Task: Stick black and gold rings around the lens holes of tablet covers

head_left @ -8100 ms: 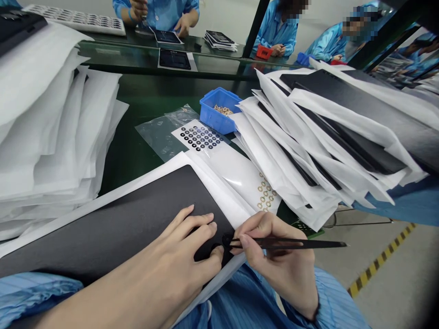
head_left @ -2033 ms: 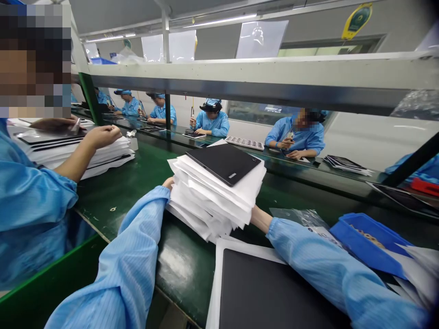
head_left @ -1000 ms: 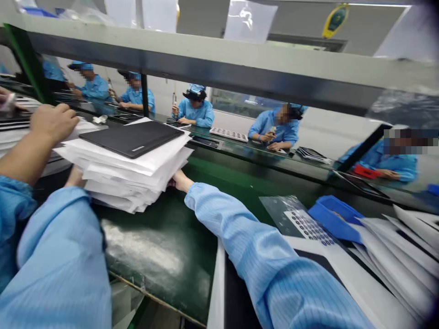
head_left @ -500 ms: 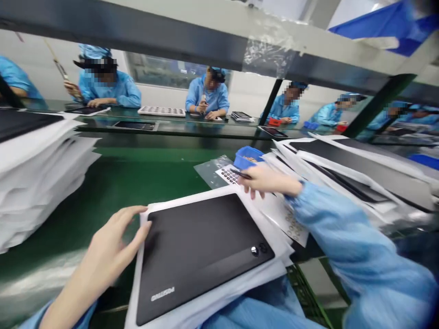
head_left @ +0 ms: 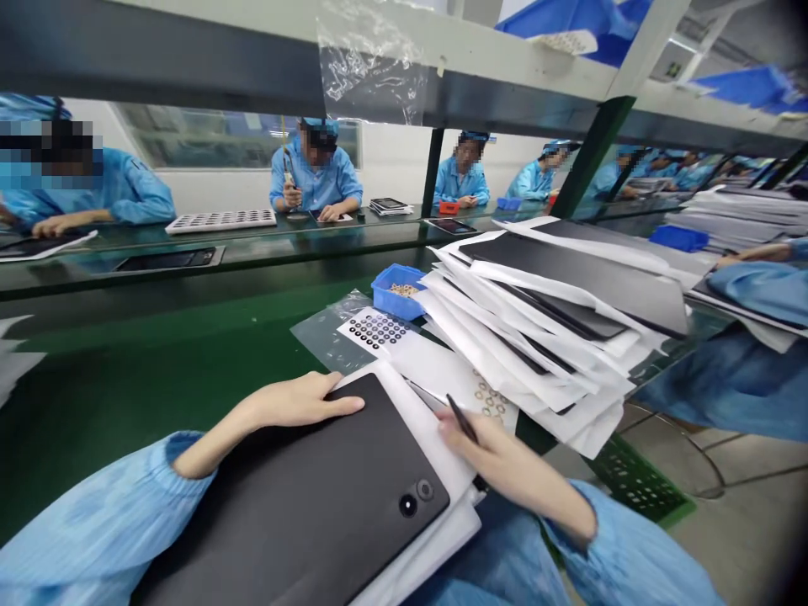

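Observation:
A black tablet [head_left: 303, 497] lies back side up on white sheets close to my body, its two round camera rings near the right corner. My left hand [head_left: 296, 402] grips its far edge, thumb on the dark back and the other fingers partly hidden behind the edge. In my right hand [head_left: 489, 446] are dark tweezers [head_left: 460, 417], held just right of the tablet over the white sheets. Beyond that hand lies a white sticker sheet with black rings [head_left: 372, 328] on a clear plastic bag [head_left: 319, 337]. Gold-coloured rings [head_left: 489, 391] sit on another sheet beside my right hand.
A blue bin [head_left: 397, 290] of small pieces stands behind the sticker sheet. To the right rises a stack of tablets between white sheets [head_left: 536, 311]. A shelf beam [head_left: 252, 76] crosses overhead. Co-workers in blue sit across the green bench [head_left: 157, 353].
The view has swung right. My left hand has moved along the tablet's far edge toward its right corner. My right hand, with the tweezers, has come back nearer the tablet's right side.

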{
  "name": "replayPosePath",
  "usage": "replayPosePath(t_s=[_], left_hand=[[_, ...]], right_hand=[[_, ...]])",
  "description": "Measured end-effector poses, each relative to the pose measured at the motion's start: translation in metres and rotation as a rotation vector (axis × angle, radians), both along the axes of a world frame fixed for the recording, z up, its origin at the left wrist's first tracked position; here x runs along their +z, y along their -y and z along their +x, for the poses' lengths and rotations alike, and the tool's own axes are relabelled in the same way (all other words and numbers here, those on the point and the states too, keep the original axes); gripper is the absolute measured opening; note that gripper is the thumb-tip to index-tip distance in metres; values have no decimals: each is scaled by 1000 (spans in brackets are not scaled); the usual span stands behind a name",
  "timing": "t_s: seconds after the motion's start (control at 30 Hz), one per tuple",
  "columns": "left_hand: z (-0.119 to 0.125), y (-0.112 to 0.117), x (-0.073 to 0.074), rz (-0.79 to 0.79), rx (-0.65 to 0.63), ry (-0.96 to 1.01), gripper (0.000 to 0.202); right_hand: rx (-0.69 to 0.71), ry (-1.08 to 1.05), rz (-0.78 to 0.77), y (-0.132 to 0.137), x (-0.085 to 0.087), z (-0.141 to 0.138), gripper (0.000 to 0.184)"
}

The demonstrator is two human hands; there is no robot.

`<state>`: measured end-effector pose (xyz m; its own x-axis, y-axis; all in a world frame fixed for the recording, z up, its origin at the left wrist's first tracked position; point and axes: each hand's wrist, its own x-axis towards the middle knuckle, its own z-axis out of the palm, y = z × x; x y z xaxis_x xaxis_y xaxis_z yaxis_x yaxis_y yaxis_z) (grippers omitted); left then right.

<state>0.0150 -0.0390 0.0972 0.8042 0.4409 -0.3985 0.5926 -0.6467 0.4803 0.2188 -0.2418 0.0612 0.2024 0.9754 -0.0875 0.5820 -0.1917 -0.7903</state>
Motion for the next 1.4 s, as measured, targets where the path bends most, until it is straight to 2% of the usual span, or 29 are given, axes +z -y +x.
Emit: replayPosePath(t_s=[0.1,0.2,0.33,0.47,0.57,0.67,0.77,0.97,1.07,1.17,1.23,1.3,1.33,1.4], left_hand=[[-3,-2,4,-91,-28,-67,60],[-8,-3,7,-127,-24,-119,60],[-9,1,7,-32,26,-114,62],[-9,1,8,-52,74,-116,62],[-11,-3,12,-77,62,-153,63],[-17,-6,21,-124,53,-133,59],[-23,-5,28,-138,68,-118,55],[-16,4,22,-57,141,-229,71],[-6,5,24,-23,102,-257,70],[-1,5,27,-20,73,-259,64],[-1,5,27,-43,82,-234,64],[-3,5,25,-60,111,-215,64],[-3,6,24,-62,124,-214,64],[-4,8,22,-56,136,-222,60]], right_hand=[[30,-67,-39,3,-3,-8,40],[34,-65,-16,5,-3,-2,43],[-140,108,116,4,-5,20,43],[-141,128,-14,3,-11,25,48],[-176,104,-44,1,-12,18,51],[-122,75,-42,-2,-9,9,49],[-48,45,29,-5,-8,-2,43],[-19,68,153,-3,-20,-14,30],[25,54,139,-6,-21,-21,27],[90,31,101,-14,-13,-28,26],[172,23,64,-17,-4,-24,26],[220,67,30,-12,5,-8,27],[201,120,33,-6,8,3,27],[40,292,130,9,8,30,28]])
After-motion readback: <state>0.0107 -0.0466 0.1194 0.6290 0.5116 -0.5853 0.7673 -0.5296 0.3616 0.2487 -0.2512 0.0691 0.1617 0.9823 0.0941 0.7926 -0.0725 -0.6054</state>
